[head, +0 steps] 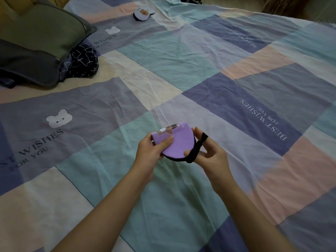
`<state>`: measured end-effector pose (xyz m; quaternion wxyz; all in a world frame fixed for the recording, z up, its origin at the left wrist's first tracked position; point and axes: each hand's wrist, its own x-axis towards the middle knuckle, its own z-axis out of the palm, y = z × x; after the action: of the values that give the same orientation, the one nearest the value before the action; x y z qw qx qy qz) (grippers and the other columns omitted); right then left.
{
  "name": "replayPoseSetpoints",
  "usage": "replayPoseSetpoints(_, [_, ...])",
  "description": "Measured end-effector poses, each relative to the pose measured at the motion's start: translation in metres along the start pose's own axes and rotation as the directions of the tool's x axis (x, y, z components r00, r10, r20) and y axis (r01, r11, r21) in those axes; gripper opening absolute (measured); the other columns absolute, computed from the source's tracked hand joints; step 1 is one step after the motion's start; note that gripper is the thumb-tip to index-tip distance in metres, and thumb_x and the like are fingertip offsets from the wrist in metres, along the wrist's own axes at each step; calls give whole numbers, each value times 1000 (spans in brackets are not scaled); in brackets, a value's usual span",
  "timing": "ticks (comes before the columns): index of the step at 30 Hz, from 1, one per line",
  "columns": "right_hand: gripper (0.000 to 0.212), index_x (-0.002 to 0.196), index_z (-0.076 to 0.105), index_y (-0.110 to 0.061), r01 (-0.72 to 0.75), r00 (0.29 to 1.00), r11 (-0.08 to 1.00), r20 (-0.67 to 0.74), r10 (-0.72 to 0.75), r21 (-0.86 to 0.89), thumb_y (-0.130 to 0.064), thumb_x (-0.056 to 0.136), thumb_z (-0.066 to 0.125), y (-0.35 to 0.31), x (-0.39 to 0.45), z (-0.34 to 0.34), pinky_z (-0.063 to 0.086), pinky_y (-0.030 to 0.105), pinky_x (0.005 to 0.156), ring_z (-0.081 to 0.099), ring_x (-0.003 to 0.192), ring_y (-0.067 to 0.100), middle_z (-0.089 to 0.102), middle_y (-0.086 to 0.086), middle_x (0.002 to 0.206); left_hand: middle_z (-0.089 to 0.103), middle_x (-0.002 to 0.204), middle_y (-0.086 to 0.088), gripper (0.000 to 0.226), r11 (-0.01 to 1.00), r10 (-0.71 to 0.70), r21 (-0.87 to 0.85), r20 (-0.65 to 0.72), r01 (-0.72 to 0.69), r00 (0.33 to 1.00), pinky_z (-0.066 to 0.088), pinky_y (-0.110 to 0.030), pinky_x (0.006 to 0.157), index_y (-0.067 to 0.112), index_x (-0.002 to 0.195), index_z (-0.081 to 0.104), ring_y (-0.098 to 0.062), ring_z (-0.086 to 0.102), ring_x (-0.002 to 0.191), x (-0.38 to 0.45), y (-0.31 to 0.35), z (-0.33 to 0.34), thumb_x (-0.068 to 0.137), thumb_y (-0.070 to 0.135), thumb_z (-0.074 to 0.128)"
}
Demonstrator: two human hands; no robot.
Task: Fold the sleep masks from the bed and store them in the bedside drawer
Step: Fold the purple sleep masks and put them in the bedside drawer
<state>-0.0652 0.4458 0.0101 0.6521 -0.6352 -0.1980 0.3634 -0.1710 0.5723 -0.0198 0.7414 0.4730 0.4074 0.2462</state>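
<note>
Left hand point(151, 149): fingers point(168, 140) curled over the near-left edge of the purple sleep mask point(177, 142), thumb on top, pinching the doubled layers together. The mask looks already folded in half, a half-round shape with its straight edge on the far side, held in the air above the bed point(181, 70).

Right hand point(209, 151): fingers partly spread, hooked into the black elastic strap point(197, 148). The strap loops over one raised fingertip and runs down across the thumb at the mask's right edge. So this hand is clamped on the strap, not on the mask body.

Judgement on the step: the strap is being tidied round the folded mask. To do it well, keep the left pinch firm so the halves do not spring apart. Draw the strap snug, not stretched hard. Lay it flat across the fold, without a twist, so the bundle holds its shape in the drawer.

Farther out: a second sleep mask point(143, 14), pale with a printed figure, lies flat at the far side of the bed, unfolded by the look of it. Pillows point(45, 33) are stacked at far left. The drawer is not in view.
</note>
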Motion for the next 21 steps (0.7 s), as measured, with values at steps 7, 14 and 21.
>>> replayPoseSetpoints(7, [68, 129, 55, -15, 78, 996, 981, 53, -69, -180, 2, 69, 80, -8, 1, 2, 59, 34, 75, 72, 86, 19, 71, -7, 108, 59, 73, -10, 18, 967, -4, 244, 275, -66, 961, 46, -29, 62, 9, 78, 63, -20, 54, 69, 3, 27, -4, 71, 9, 79])
replayPoseSetpoints(14, [42, 101, 67, -15, 133, 991, 946, 68, -119, -296, -15, 59, 75, -7, 2, -1, 54, 20, 66, 66, 75, 7, 70, 0, 85, 57, 53, 12, 24, 899, -103, 422, 462, -116, 881, 41, -13, 54, 14, 65, 55, 0, 52, 55, -4, 35, 0, 74, 5, 76])
replayPoseSetpoints(21, [26, 95, 70, -18, -101, 990, 995, 96, 101, -6, -16, 70, 65, 8, -1, -6, 56, 31, 61, 69, 76, 17, 74, 1, 82, 73, 99, -9, 24, 974, -45, 223, 349, -36, 936, 54, -22, 75, 6, 106, 68, -15, 69, 87, -9, 31, 6, 85, 17, 66])
